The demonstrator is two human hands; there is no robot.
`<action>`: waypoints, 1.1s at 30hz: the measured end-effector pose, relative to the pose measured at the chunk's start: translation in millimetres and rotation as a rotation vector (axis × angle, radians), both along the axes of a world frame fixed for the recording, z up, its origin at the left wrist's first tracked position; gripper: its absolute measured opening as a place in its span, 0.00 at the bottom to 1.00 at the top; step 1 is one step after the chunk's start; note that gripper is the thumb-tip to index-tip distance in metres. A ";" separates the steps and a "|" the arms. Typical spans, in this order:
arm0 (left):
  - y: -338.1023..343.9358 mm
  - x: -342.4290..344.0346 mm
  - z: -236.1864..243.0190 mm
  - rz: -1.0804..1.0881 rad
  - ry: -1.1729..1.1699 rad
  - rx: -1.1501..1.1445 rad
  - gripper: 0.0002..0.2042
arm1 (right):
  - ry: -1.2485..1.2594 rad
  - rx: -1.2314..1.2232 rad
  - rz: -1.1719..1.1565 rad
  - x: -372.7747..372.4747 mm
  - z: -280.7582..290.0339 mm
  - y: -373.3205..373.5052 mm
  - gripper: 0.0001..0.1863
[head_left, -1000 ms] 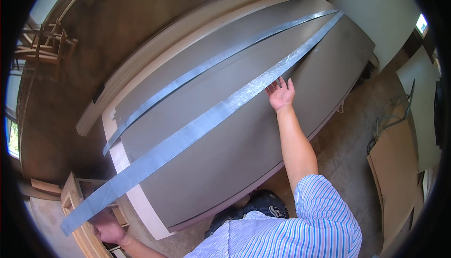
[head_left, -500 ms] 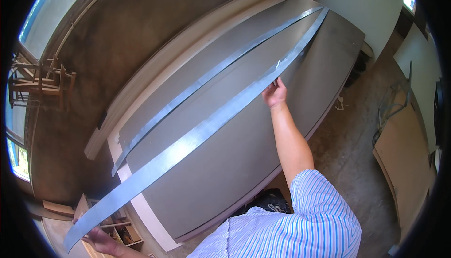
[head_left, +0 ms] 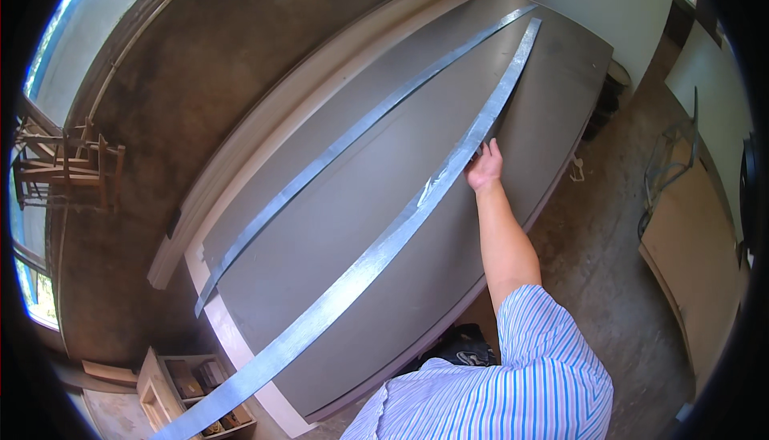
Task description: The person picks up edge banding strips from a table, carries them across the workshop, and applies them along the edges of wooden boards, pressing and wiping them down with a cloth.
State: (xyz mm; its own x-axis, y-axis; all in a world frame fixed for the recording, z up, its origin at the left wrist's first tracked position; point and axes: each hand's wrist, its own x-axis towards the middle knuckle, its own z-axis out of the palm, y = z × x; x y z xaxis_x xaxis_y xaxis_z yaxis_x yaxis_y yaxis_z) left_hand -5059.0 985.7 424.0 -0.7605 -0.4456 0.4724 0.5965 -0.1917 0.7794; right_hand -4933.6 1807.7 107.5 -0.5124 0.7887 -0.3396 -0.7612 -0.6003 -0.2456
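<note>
A long silvery strip (head_left: 352, 280) with a shiny face slants from the far right of a grey panel (head_left: 336, 200) to the lower left, running out of the picture past the panel's near-left edge. My right hand (head_left: 485, 168) is at its right edge, past the middle, with fingers partly hidden behind the strip and the thumb side showing. My left hand is out of view. A second silvery strip (head_left: 344, 137) lies along the panel's far-left side, apart from the first; its lower end overhangs the pale border (head_left: 240, 344).
Pale long boards (head_left: 320, 80) lie along the far-left side. An open wooden box (head_left: 200, 380) with small items stands at the lower left, and stacked wooden chairs (head_left: 68, 169) at the left. Brown boards (head_left: 693, 264) and a dark metal frame (head_left: 669, 156) lean at the right.
The held strip has slid toward the lower left, its pale mark moving well down. My right hand now sits farther along it. My left hand has left the picture with the near end.
</note>
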 end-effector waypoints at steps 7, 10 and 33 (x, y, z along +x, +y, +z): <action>21.5 -7.2 -45.6 -0.054 -0.094 0.034 0.18 | 0.151 0.057 0.009 -1.0 29.7 6.9 0.23; 24.3 -9.9 -64.2 -0.085 -0.124 0.055 0.18 | 0.060 0.138 -0.011 -7.3 67.0 3.1 0.23; 14.2 -50.9 -175.0 -0.569 -0.314 0.152 0.18 | 0.314 0.379 -0.387 140.6 355.9 -134.2 0.27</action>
